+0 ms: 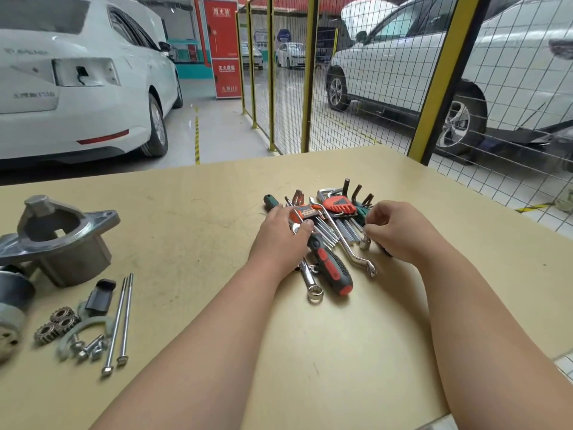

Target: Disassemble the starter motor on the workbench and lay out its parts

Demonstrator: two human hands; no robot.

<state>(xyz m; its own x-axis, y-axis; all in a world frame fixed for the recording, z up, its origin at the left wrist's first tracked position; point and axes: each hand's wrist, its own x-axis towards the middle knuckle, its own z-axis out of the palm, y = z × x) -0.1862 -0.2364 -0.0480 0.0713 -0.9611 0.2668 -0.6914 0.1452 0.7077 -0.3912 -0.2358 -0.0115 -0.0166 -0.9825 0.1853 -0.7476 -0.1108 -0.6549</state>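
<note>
Head view: I'm picking a tool from the tool pile [325, 243], mid-bench.
Left hand [280, 234]: lies flat on the pile, gripping nothing I can see.
Right hand [393, 231]: fingers curled by a small socket [365, 243]; whether it's pinched, I can't tell.
Starter motor [59, 240]: far left, well apart; long axis seems to run away from me, nose farthest.
Next: find the matching size, carry it left.

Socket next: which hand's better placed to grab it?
Right. The right hand curls just above the socket, thumb beside it. The left hand rests on the orange hex set, across the pile, with the offset wrench in between.
</note>
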